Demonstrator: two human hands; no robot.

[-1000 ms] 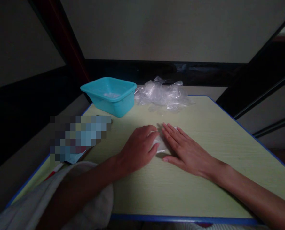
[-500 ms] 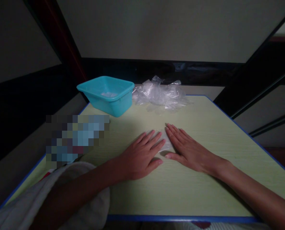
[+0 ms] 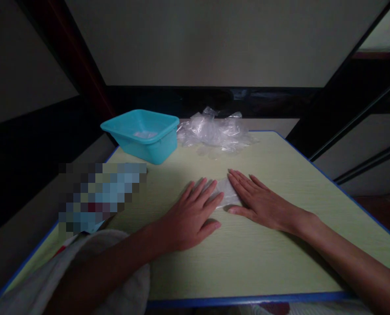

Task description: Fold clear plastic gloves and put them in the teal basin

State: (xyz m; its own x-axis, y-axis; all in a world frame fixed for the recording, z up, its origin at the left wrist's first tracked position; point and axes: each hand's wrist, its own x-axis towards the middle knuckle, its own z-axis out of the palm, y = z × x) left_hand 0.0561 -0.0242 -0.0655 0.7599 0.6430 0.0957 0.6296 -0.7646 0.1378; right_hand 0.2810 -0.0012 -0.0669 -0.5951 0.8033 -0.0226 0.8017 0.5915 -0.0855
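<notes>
Pale table (image 3: 273,267) boards held a clear plastic piece (image 3: 226,193) between both hands. The left hand (image 3: 188,222), curled a second earlier, had spread flat at one end, gripping nothing; the right hand (image 3: 263,203) lay flat, gripping nothing, over the other, apparently smoothing it.

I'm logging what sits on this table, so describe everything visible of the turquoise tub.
The turquoise tub is a rectangular, open-topped container that looks like plastic, with rounded corners, a protruding rim and walls narrowing toward the base. It stands upright at the far left corner of the pale table. A pale item lies inside, too unclear to identify. A crinkled heap of clear plastic sits just to its right; whether they touch, I cannot tell.
</notes>
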